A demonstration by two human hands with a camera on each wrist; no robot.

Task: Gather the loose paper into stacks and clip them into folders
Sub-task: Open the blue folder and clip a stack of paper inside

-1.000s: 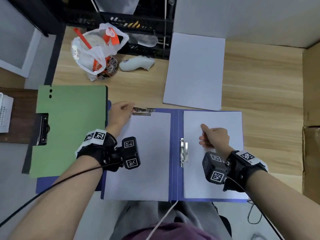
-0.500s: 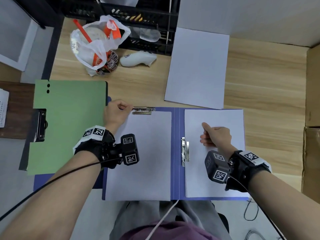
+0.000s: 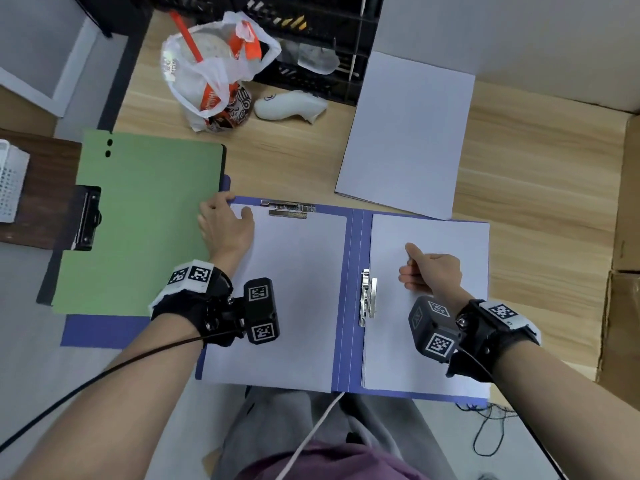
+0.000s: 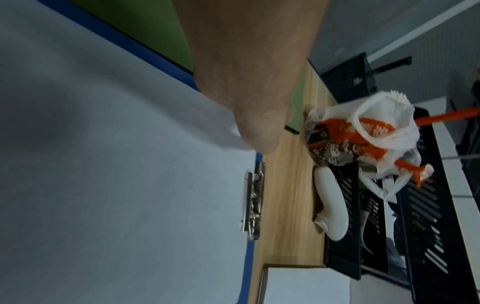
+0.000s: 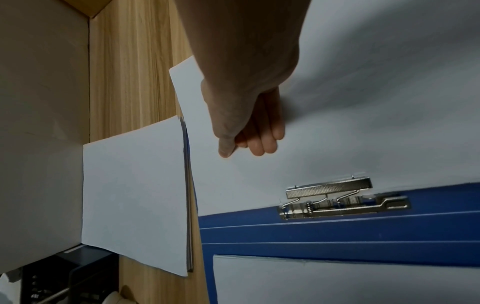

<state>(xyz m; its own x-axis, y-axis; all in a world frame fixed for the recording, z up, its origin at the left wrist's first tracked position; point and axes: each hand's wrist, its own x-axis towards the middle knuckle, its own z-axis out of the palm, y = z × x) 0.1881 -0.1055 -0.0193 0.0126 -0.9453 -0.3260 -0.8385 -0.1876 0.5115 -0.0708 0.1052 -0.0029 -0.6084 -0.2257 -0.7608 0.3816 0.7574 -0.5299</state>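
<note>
An open blue folder (image 3: 349,289) lies in front of me. A white paper stack (image 3: 294,289) sits on its left half under the top metal clip (image 3: 289,208); another stack (image 3: 391,358) sits on its right half by the spine clip (image 3: 367,299). My left hand (image 3: 225,223) grips the left stack's top-left corner, thumb on top; the wrist view shows that corner (image 4: 228,131) slightly raised and hides the fingers. My right hand (image 3: 429,271) rests on the right stack with fingers curled and thumb out, holding nothing (image 5: 246,123). A loose paper stack (image 3: 405,133) lies behind the folder.
A green folder (image 3: 145,220) with a black clip (image 3: 86,220) lies to the left, over another blue folder (image 3: 100,330). A plastic bag with a cup (image 3: 218,71), a white object (image 3: 289,105) and a black rack (image 3: 311,46) stand at the back. Cardboard (image 3: 627,237) borders the right.
My left hand has slid left from the top clip to the paper's top-left corner. The right hand has stayed where it was.
</note>
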